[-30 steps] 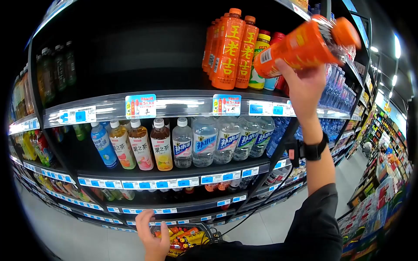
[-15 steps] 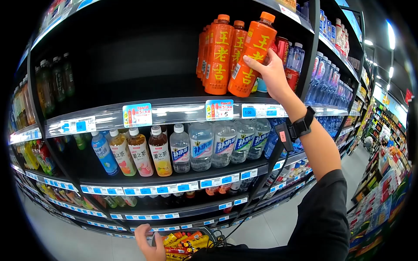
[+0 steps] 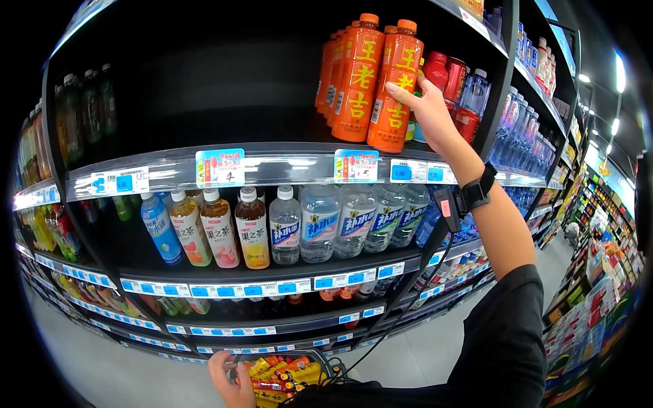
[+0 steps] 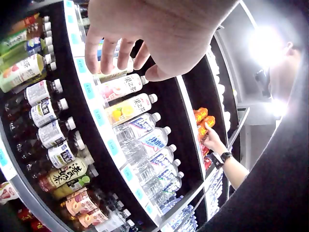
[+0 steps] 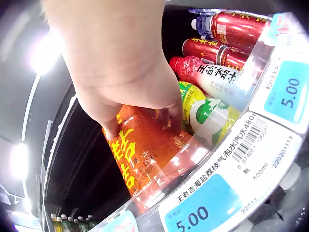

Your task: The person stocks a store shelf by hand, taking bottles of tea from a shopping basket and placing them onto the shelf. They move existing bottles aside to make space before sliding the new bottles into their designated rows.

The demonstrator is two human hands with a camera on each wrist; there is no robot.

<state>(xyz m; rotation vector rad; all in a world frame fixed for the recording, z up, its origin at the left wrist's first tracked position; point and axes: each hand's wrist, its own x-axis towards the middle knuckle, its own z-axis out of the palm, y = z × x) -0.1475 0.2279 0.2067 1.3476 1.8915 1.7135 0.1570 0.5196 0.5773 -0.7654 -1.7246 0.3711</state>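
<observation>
In the head view my right hand [image 3: 428, 107] grips an orange drink bottle [image 3: 395, 92] with yellow lettering, thumb across its front. The bottle stands upright at the upper shelf's front edge, beside a row of matching orange bottles [image 3: 358, 81]. From the right wrist, its lower part shows right behind the clear shelf lip [image 5: 193, 155], with a green-and-yellow bottle [image 5: 205, 110] next to it. My left hand [image 3: 232, 382] hangs low with relaxed fingers, holding nothing, at the side of a basket [image 3: 320, 355] of yellow and orange packages. In the left wrist view its fingers [image 4: 126, 50] point downward.
Price tags [image 3: 220, 168] line the upper shelf's front. Below stand fruit tea bottles [image 3: 219, 228] and clear water bottles [image 3: 318, 224]. Red cans [image 3: 454, 80] sit right of the orange bottles, near a dark shelf upright [image 3: 500, 95]. A cable [image 3: 408, 319] hangs from my right wrist.
The orange bottle, tilted sideways up at the right a second ago, came upright and now stands beside its row, still in my right hand. My left hand stays low by the basket.
</observation>
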